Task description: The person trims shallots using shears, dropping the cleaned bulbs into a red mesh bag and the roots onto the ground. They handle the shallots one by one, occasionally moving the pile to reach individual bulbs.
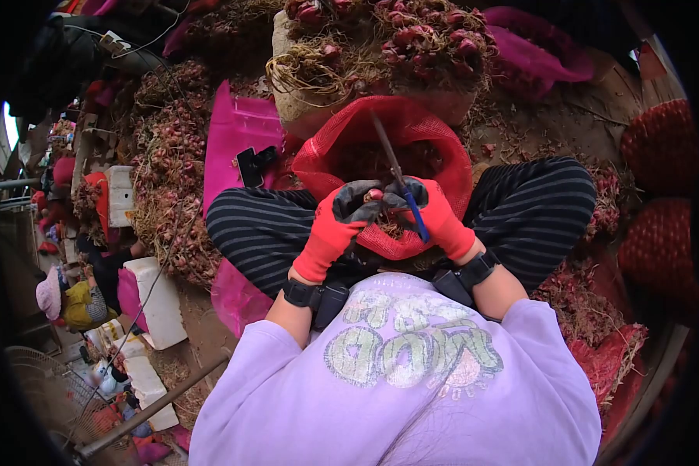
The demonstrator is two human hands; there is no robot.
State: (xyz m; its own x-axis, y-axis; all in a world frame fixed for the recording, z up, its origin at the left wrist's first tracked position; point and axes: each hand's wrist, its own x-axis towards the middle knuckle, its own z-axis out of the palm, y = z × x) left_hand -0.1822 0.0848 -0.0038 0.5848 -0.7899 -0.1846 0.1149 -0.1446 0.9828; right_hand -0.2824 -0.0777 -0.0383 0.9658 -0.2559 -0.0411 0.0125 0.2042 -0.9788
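My left hand [343,217], in a red glove with a dark palm, is closed around a small red shallot [374,194]. My right hand [431,208], gloved the same way, grips a blue-handled knife [387,147] with its long narrow blade pointing up and away from me. Both hands nearly meet over the mouth of a red mesh bag [460,159] between my crossed legs. Inside the bag, dry scraps and a few bulbs show dimly. The lower part of the bag is partly covered by my hands.
Bunches of shallots [431,39] lie on a pale block [291,109] in front. A phone-like black device [250,167] rests on pink plastic [221,140] at left, beside a long shallot heap [175,163]. Full red sacks [656,241] stand right. Another person [78,303] sits far left.
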